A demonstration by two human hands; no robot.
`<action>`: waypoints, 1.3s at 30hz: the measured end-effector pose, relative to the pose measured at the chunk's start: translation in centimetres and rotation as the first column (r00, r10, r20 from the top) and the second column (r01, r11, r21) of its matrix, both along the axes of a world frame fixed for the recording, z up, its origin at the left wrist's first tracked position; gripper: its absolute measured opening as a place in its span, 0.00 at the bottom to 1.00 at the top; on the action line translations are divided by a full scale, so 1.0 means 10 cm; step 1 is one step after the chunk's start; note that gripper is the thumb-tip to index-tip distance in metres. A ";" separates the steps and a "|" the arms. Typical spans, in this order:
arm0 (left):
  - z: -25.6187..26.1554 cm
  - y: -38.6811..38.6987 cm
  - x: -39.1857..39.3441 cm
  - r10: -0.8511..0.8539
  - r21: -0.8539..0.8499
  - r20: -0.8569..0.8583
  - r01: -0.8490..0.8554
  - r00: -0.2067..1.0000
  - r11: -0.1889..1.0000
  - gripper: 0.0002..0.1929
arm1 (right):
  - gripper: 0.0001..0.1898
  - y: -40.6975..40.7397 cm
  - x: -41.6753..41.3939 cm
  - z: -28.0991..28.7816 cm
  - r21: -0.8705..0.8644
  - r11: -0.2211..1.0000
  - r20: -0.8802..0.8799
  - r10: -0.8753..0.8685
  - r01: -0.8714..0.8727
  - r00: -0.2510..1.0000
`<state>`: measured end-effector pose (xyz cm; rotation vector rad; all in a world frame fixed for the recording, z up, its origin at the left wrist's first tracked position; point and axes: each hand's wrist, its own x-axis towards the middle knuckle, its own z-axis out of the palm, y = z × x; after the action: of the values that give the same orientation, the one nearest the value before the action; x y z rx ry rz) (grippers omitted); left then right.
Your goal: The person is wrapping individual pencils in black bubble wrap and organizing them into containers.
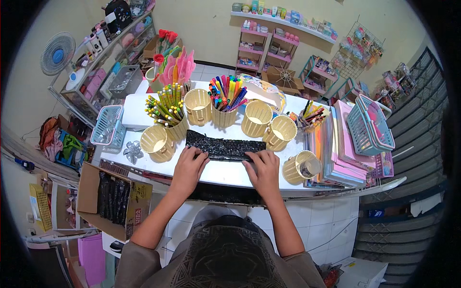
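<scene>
A long black, crinkled plastic strip [227,147] lies across the white table in front of me, its near edge showing a smoother folded band. My left hand [190,165] is on the near left end, with fingertips and thumb at the edge. At the right end, my right hand [262,169] holds the same near edge in the same way. The fingers hide parts of both ends. Just beyond the strip stand cream woven-pattern plastic cups, one holding colored markers [225,99] and another holding yellow-tipped pencils [167,108].
On the white tabletop [223,176], a lone cup [300,167] stands near the right front. Stacked colored paper [342,144] carries a blue basket [371,126] at right. A silver flower ornament [133,152] lies at left. Below left, a cardboard box [88,194] holds black plastic bundles.
</scene>
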<state>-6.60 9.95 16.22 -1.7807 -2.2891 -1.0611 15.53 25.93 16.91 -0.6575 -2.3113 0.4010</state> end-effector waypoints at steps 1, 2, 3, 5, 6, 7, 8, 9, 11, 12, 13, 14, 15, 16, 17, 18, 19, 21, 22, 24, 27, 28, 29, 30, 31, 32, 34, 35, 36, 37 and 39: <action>-0.01 0.03 0.00 0.005 0.029 -0.038 -0.004 0.999 1.000 0.10 | 0.12 0.00 0.00 0.01 0.036 0.999 0.016 -0.014 0.014 1.000; 0.00 0.04 0.01 0.011 0.057 -0.076 -0.006 0.997 0.998 0.10 | 0.10 0.00 -0.01 0.02 0.073 0.997 0.032 -0.029 0.027 0.999; 0.01 0.05 0.02 0.012 0.058 -0.077 -0.007 0.997 0.998 0.10 | 0.10 0.00 -0.01 0.01 0.074 0.997 0.030 -0.028 0.026 0.999; 0.03 0.06 0.04 0.014 0.032 -0.088 -0.011 0.996 0.999 0.09 | 0.07 0.00 0.00 -0.04 0.128 0.991 0.060 -0.035 0.027 0.998; 0.03 0.05 0.04 0.016 0.033 -0.089 -0.013 0.996 0.999 0.09 | 0.07 0.01 -0.01 -0.05 0.129 0.991 0.059 -0.033 0.026 0.998; 0.00 0.04 0.02 -0.008 0.036 -0.081 0.011 0.997 0.999 0.08 | 0.06 0.02 -0.01 -0.06 0.121 0.992 0.055 -0.032 0.026 0.998; 0.00 0.04 0.02 -0.032 0.039 -0.072 0.034 0.997 0.999 0.08 | 0.05 0.04 -0.02 -0.06 0.112 0.993 0.052 -0.032 0.026 0.998; 0.01 0.05 0.03 -0.029 0.040 -0.073 0.032 0.997 0.999 0.08 | 0.05 0.05 -0.03 -0.06 0.112 0.993 0.051 -0.029 0.023 0.998; 0.06 0.10 0.03 0.009 0.049 0.002 -0.009 1.000 0.999 0.07 | 0.05 0.10 -0.08 -0.05 0.069 0.997 0.049 -0.037 0.034 0.998; 0.06 0.12 0.01 0.012 0.049 0.000 -0.012 1.000 0.999 0.07 | 0.05 0.12 -0.10 -0.05 0.069 0.997 0.047 -0.034 0.031 0.998; 0.06 0.14 -0.02 0.007 0.017 -0.006 -0.007 1.000 1.000 0.06 | 0.05 0.16 -0.12 -0.07 0.057 0.998 0.056 -0.030 0.027 0.998; 0.06 0.15 -0.03 0.002 -0.016 -0.012 -0.002 1.000 1.000 0.06 | 0.06 0.18 -0.13 -0.07 0.046 0.999 0.066 -0.026 0.023 0.998; 0.05 0.15 -0.03 0.006 -0.016 -0.013 -0.007 1.000 1.000 0.06 | 0.06 0.17 -0.13 -0.06 0.046 0.999 0.065 -0.022 0.019 0.998; 0.05 0.15 -0.02 0.019 -0.042 -0.017 -0.020 1.000 0.999 0.06 | 0.06 0.17 -0.14 -0.05 0.052 0.998 0.035 -0.020 0.018 0.999; 0.05 0.15 -0.02 0.032 -0.068 -0.022 -0.034 0.999 0.997 0.07 | 0.06 0.16 -0.16 -0.04 0.057 0.998 0.005 -0.018 0.018 1.000; 0.03 0.15 -0.01 0.035 -0.067 -0.022 -0.036 0.999 0.997 0.07 | 0.06 0.15 -0.16 -0.07 0.058 0.998 0.005 -0.016 0.016 1.000; 0.01 0.15 -0.01 0.001 0.014 -0.047 -0.001 0.999 1.000 0.07 | 0.07 0.14 -0.17 -0.11 0.072 0.997 -0.019 -0.006 0.007 1.000; -0.01 0.14 0.00 -0.026 0.093 -0.074 0.032 0.997 0.995 0.08 | 0.08 0.10 -0.16 -0.13 0.086 0.996 -0.043 0.010 -0.006 0.999; -0.02 0.14 0.00 -0.018 0.092 -0.097 0.027 0.995 0.995 0.09 | 0.09 0.07 -0.14 -0.09 0.089 0.996 -0.014 0.008 -0.007 1.000; -0.02 0.14 0.00 -0.010 0.090 -0.118 0.021 0.993 0.996 0.10 | 0.10 0.05 -0.12 -0.05 0.092 0.996 0.016 0.007 -0.009 1.000; 0.00 0.17 -0.02 0.005 0.057 -0.254 0.010 0.967 0.998 0.09 | 0.11 0.04 -0.11 -0.05 0.184 0.981 0.100 0.050 -0.068 0.994; -0.01 0.18 -0.03 0.009 0.034 -0.261 -0.001 0.965 0.999 0.09 | 0.11 0.00 -0.13 -0.05 0.252 0.966 0.146 0.020 -0.057 0.989; -0.03 0.18 -0.03 0.014 0.012 -0.269 -0.011 0.963 1.000 0.09 | 0.12 -0.02 -0.14 -0.06 0.320 0.946 0.190 -0.013 -0.049 0.982; -0.02 0.18 -0.04 0.008 0.013 -0.268 -0.005 0.963 1.000 0.09 | 0.10 0.00 -0.16 -0.06 0.353 0.934 0.198 -0.019 -0.053 0.980; -0.02 0.19 -0.05 0.009 0.008 -0.269 -0.007 0.963 1.000 0.09 | 0.10 0.02 -0.17 -0.04 0.354 0.934 0.197 -0.025 -0.047 0.980; -0.02 0.20 -0.05 0.009 0.003 -0.270 -0.008 0.963 1.000 0.09 | 0.09 0.03 -0.18 -0.03 0.300 0.952 0.198 0.003 -0.063 0.980; -0.03 0.22 -0.07 0.004 0.013 -0.281 0.000 0.960 1.000 0.09 | 0.08 0.07 -0.21 -0.01 0.245 0.966 0.194 0.031 -0.079 0.981; -0.03 0.24 -0.08 0.003 0.024 -0.290 0.004 0.957 1.000 0.10 | 0.07 0.11 -0.22 0.00 0.223 0.971 0.194 0.043 -0.086 0.980; -0.02 0.25 -0.09 0.002 0.023 -0.292 0.005 0.957 1.000 0.10 | 0.05 0.14 -0.22 0.00 0.200 0.975 0.195 0.056 -0.096 0.979; 0.00 0.27 -0.11 0.002 0.020 -0.283 0.004 0.959 1.000 0.10 | 0.05 0.17 -0.24 0.02 0.199 0.975 0.194 0.056 -0.096 0.979; 0.02 0.31 -0.15 0.002 0.018 -0.277 0.004 0.961 1.000 0.10 | 0.04 0.23 -0.28 0.05 0.127 0.990 0.155 0.034 -0.054 0.987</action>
<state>-8.07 13.01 16.40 -1.7930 -2.1047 -0.7712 12.72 28.22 17.41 -0.5906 -2.4766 0.2235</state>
